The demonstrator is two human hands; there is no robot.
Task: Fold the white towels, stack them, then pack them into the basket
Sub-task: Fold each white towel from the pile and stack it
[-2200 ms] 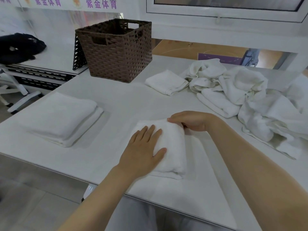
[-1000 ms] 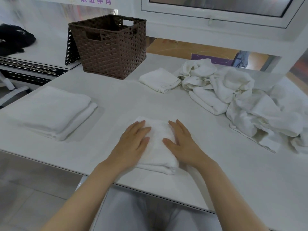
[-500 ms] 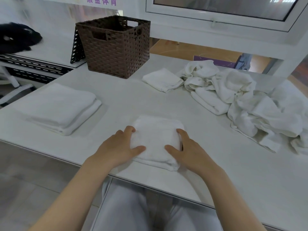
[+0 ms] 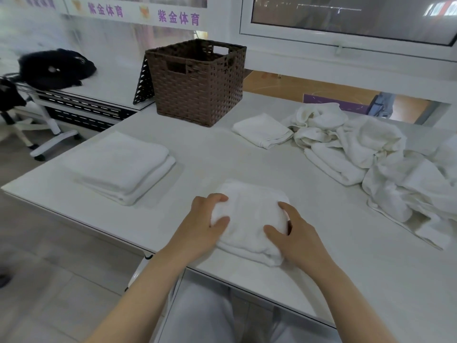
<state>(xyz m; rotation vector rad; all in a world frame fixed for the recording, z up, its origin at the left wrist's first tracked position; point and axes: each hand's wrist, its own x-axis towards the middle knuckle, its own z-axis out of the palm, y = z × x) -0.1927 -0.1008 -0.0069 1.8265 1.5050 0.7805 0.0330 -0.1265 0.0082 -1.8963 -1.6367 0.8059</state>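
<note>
Since half a second ago both hands have curled tighter around the folded towel [image 4: 249, 219], their fingers now wrapping its sides instead of lying on top. At far left on the tabletop [image 4: 371, 280] sits a stack of folded towels [image 4: 121, 167]. Behind it to the right stands the brown woven basket [image 4: 197, 87]. Near the front edge, the left hand [image 4: 202, 229] grips the folded towel's left side, thumb on top, and the right hand [image 4: 294, 236] grips its right side the same way. Farther back lies a small folded towel [image 4: 263, 129], and at right a heap of unfolded white towels [image 4: 376, 164].
</note>
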